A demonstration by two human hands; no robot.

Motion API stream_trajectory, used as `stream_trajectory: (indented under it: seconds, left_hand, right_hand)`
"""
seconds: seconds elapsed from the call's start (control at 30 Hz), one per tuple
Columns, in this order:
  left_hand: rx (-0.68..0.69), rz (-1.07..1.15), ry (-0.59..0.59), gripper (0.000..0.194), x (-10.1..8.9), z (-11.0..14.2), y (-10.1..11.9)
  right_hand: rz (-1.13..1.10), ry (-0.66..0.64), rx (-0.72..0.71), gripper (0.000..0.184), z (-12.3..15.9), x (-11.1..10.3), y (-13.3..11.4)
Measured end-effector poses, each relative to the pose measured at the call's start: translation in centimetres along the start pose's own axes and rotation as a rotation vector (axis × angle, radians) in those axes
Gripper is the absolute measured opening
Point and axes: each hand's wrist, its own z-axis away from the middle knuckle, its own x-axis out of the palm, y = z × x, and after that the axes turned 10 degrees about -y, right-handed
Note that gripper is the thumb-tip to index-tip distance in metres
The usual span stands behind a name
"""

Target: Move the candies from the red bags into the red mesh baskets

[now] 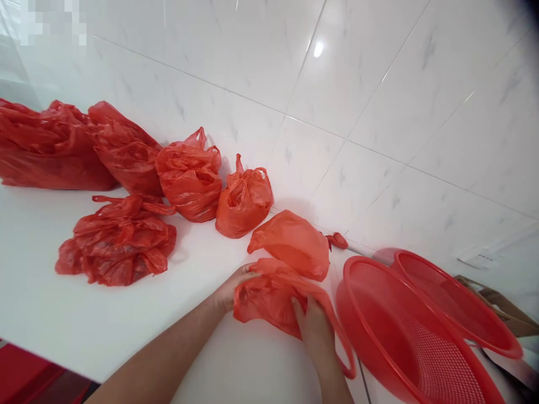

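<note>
A thin red plastic bag (pixel 269 300) hangs between my two hands, low over the white table. My left hand (pixel 236 287) is closed on its left side, with the fingertips partly hidden behind the plastic. At the other side, my right hand (pixel 315 328) grips the bag near its mouth, thumb and fingers pressing into the folds. One handle loop of the bag droops past my right wrist. Just beyond it lies another red plastic bag (pixel 292 244), looking puffed and loose.
Filled red bags (pixel 189 179) line the tiled wall (pixel 236 56). A knotted bag bundle (pixel 120 241) sits on the white table (pixel 33 297) at left. Two red perforated baskets (pixel 391 331) stand at right, near a cardboard box (pixel 501 306). A small red scrap (pixel 338 240) lies by the wall.
</note>
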Motion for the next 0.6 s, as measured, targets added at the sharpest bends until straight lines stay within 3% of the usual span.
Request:
stream_trajectory:
  seconds: [0.13,0.2,0.3,0.33,0.37,0.4,0.43,0.53,0.57,0.6]
  left_hand:
    - [0.070,0.016,0.126,0.023,-2.1,-0.5,1.6]
    - [0.115,-0.046,0.264,0.024,-2.4,-0.6,2.7]
    - [0.361,-0.275,0.592,0.023,-0.8,0.2,5.1]
    - [0.478,-0.377,0.666,0.023,0.4,0.8,6.0]
    - [0.572,-0.470,0.668,0.023,1.8,1.5,6.7]
    - [0.612,-0.544,0.609,0.021,3.2,2.3,7.3]
    - [0.560,-0.618,0.468,0.018,4.7,3.0,7.5]
    - [0.092,-0.845,-0.191,0.013,7.8,4.2,6.2]
    - [-0.003,-0.919,-0.311,0.014,8.1,4.2,5.2]
    - [-0.017,-1.015,-0.306,0.011,7.8,4.0,4.1]
  right_hand:
    - [-0.001,0.004,0.033,0.045,-0.1,0.4,1.6]
    - [0.018,0.015,0.062,0.045,0.0,0.7,1.8]
    - [-0.016,-0.003,0.075,0.043,-0.1,0.9,1.9]
    - [-0.035,-0.017,0.078,0.041,-0.2,0.9,2.0]
    - [-0.050,-0.034,0.085,0.040,-0.3,0.9,2.0]
    - [-0.059,-0.051,0.095,0.038,-0.5,0.9,2.1]
    - [-0.063,-0.072,0.103,0.036,-0.5,0.9,2.0]
    - [-0.097,-0.164,0.084,0.025,-0.4,0.7,1.3]
    - [-0.115,-0.196,0.072,0.022,-0.2,0.6,1.0]
    - [-0.128,-0.225,0.069,0.019,0.1,0.5,0.6]
